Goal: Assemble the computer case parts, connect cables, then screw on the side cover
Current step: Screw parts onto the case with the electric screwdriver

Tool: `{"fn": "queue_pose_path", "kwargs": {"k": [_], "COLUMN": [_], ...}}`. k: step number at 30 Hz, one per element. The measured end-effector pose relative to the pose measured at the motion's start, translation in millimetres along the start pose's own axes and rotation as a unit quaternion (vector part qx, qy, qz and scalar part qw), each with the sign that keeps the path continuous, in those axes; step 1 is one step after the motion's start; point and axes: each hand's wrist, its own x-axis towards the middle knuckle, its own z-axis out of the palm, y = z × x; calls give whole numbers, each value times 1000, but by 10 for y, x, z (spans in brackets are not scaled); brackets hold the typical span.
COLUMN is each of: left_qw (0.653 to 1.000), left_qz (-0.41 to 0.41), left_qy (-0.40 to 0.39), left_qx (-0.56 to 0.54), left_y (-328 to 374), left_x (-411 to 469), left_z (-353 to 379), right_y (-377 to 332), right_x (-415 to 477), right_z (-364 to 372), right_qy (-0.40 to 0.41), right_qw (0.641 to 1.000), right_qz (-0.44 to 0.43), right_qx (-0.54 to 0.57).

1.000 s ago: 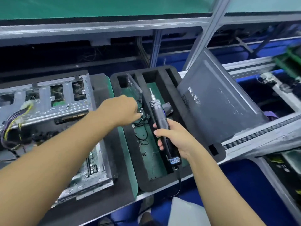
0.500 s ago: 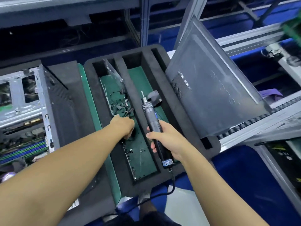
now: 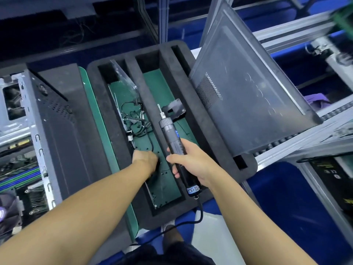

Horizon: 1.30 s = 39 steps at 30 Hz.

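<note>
Right hand point(image 3: 191, 161) is wrapped round the lower barrel of a black electric screwdriver point(image 3: 172, 134), thumb on the left side and fingers on the right, a firm full grip. The tool is held above the tray's middle compartment, its bit pointing to the far side and its cord point(image 3: 198, 215) trailing off the near end and looping left. Left hand point(image 3: 146, 159) is down in the near half of the left compartment of the foam tray point(image 3: 145, 100), knuckles up and fingers curled under; the fingertips are hidden, so it cannot be told whether they hold anything. Small dark bits point(image 3: 164, 172) lie on the green floor just right of that hand, too small to identify. Farther along the same compartment lies a tangle of thin black cables point(image 3: 133, 119) with white connectors, and beyond it a clear plastic piece point(image 3: 124, 77) leans against the divider. A black bracket point(image 3: 173, 109) sits in the middle compartment, just beyond the bit. The side cover point(image 3: 248, 96), a dark grey panel with a perforated vent patch, stands tilted at the tray's right edge, its lower edge at the right-hand slot and its top leaning to the right. The case point(image 3: 63, 134) lies well to the left of the tray on a green mat point(image 3: 99, 127), open side facing left, with a board and coloured wiring point(image 3: 19, 175) visible inside. Grey rails and blue surfaces lie to the right and far side.
</note>
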Motion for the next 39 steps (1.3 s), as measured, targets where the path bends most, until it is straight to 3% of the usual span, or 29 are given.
{"fn": "queue_pose_path", "kwargs": {"k": [3, 6, 9, 14, 17, 27, 34, 39], "left_qw": [999, 983, 949, 854, 778, 545, 460, 439], "left_qz": [-4, 13, 80, 179, 203, 261, 204, 183], "left_qy": [-13, -10, 75, 199, 245, 352, 393, 399], "left_qx": [-52, -185, -295, -446, -542, -715, -770, -784], "left_y": [-23, -154, -526, -1162, -1485, -2041, -2231, -2329], "left_x": [-26, -80, -228, -921, -1378, -2442, -2761, -2887], "left_z": [-31, -279, -608, -925, -924, -170, 477, 747], "right_y": [9, -8, -78, -267, -398, -677, -606, -535], "right_x": [0, -37, -115, -312, -438, -723, -882, -986], "right_z": [-6, -21, -37, 83, 239, 1203, 1744, 1986], "right_qy": [0, -8, -27, -63, -101, -222, -227, -216], "right_qw": [1000, 1000, 999, 995, 989, 956, 942, 941], "right_qz": [1, -11, -28, -76, -99, -109, -110, -104], "right_qx": [-5, -17, -28, -33, -48, -156, -222, -240]}}
